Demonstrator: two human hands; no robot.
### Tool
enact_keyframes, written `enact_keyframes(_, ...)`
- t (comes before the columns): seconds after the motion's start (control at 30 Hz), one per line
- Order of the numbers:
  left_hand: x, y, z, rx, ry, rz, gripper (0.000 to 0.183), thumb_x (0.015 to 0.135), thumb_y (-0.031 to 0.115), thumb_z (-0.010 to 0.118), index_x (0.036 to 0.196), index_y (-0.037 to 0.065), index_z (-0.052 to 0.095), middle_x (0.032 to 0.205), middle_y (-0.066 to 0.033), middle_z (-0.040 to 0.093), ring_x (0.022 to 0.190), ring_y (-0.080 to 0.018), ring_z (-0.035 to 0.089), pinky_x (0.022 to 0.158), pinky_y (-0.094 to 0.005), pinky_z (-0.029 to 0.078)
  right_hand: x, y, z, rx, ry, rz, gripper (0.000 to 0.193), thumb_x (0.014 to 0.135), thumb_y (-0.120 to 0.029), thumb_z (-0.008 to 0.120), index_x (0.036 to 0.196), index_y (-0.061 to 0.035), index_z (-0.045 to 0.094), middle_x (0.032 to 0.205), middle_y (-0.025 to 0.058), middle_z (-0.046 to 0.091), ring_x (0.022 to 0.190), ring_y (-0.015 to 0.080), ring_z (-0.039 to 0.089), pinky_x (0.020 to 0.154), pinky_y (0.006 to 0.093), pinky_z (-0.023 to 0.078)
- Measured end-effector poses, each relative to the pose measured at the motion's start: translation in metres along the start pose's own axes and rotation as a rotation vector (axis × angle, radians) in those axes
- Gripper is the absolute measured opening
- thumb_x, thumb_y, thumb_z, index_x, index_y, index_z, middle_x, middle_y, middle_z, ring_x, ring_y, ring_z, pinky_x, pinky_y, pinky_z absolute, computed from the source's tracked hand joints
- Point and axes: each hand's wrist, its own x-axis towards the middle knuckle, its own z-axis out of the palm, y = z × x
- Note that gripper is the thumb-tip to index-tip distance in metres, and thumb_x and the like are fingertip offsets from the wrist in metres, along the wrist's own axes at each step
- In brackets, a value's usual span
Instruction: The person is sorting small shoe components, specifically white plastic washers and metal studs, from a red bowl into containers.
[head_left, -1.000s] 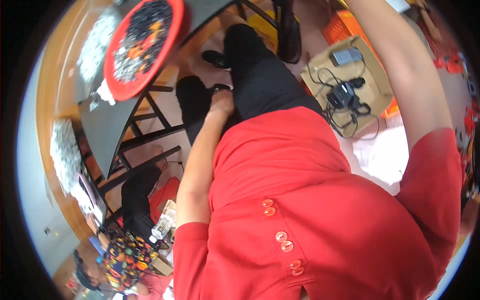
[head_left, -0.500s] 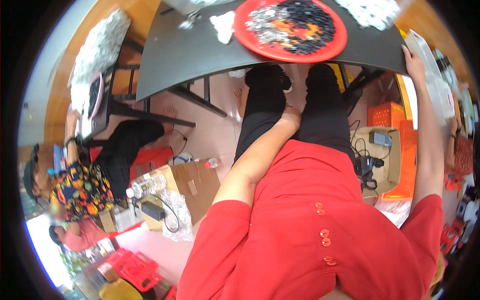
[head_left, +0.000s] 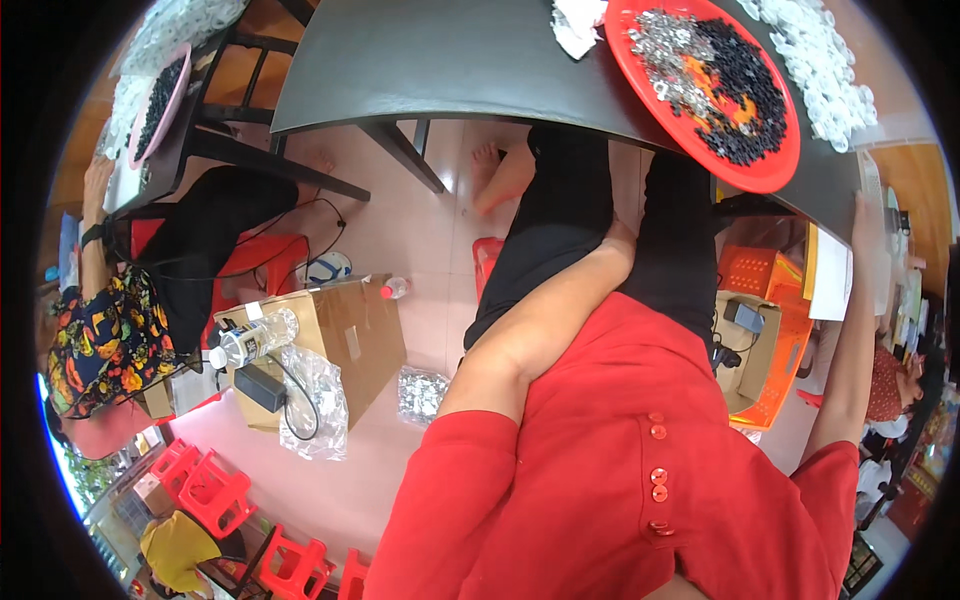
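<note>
My left hand (head_left: 620,240) rests between my thighs, its fingers hidden by the dark trousers. My right hand (head_left: 864,222) is at the right edge of the dark table (head_left: 430,75), where its fingers are too blurred to read. On the table near that hand stands a red plate (head_left: 640,108), heaped with small black pieces (head_left: 742,60), silvery clear pieces (head_left: 665,45) and a few orange bits. To the right of the plate lies a pile of white translucent plastic pieces (head_left: 815,70). A crumpled white tissue (head_left: 577,28) lies left of it.
A cardboard box (head_left: 375,335) on the floor carries a plastic bottle (head_left: 255,338) and a black power adapter (head_left: 260,387). An orange crate (head_left: 780,350) stands by my right leg. A person in a flowered shirt (head_left: 115,340) sits left at another table. Red stools (head_left: 215,495) stand behind.
My view has turned left, so the plate and table edge appear farther right and the plate lower. My left hand stays between my thighs; my right hand stays by the table edge.
</note>
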Motion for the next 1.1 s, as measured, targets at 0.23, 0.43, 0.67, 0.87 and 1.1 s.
enact_keyframes(0.23,0.003,0.0,-0.002,-0.06,0.025,-0.007,0.028,0.085,0.019,0.055,0.107,0.008,0.069,0.111,-0.0132,0.066,0.108,-0.0276,0.062,0.09,-0.0374,0.047,0.001,-0.004,0.004,-0.053,0.072,-0.024,0.072,0.089,-0.061,0.044,0.123,0.0009,0.058,0.121,0.0225,0.06,0.114,0.0335,0.056,0.099,0.0363,0.039)
enact_keyframes(0.43,0.006,0.004,-0.007,-0.086,0.058,0.004,0.028,0.086,0.019,0.055,0.108,0.008,0.069,0.112,-0.0136,0.066,0.108,-0.028,0.061,0.091,-0.0384,0.047,0.015,0.031,0.008,-0.027,0.091,0.012,0.074,0.089,-0.062,0.044,0.123,0.0018,0.058,0.119,0.0225,0.061,0.113,0.0322,0.057,0.098,0.0354,0.039)
enact_keyframes(0.67,0.008,-0.002,-0.015,-0.073,0.161,-0.081,0.029,0.086,0.02,0.055,0.108,0.008,0.068,0.112,-0.0141,0.066,0.109,-0.0285,0.061,0.091,-0.0395,0.047,0.01,0.023,0.005,0.028,0.037,0.077,0.069,0.091,-0.058,0.045,0.122,0.002,0.058,0.116,0.0221,0.062,0.11,0.0315,0.059,0.097,0.0351,0.041)
enact_keyframes(0.87,0.01,-0.027,-0.032,0.002,0.439,-0.277,0.029,0.087,0.021,0.055,0.109,0.008,0.068,0.112,-0.0145,0.066,0.109,-0.0289,0.061,0.091,-0.0405,0.048,0.005,0.012,0.005,0.062,0.046,0.089,0.068,0.091,-0.058,0.045,0.124,0.0002,0.058,0.118,0.0214,0.062,0.113,0.0317,0.057,0.098,0.035,0.039)
enact_keyframes(1.1,-0.004,-0.036,-0.026,-0.076,0.15,-0.174,0.029,0.087,0.022,0.055,0.11,0.008,0.068,0.112,-0.0149,0.066,0.109,-0.0294,0.061,0.091,-0.0416,0.048,-0.009,0.003,-0.003,0.022,0.072,0.108,0.065,0.09,-0.057,0.046,0.121,-0.0025,0.061,0.116,0.0195,0.063,0.111,0.0316,0.058,0.097,0.036,0.04)
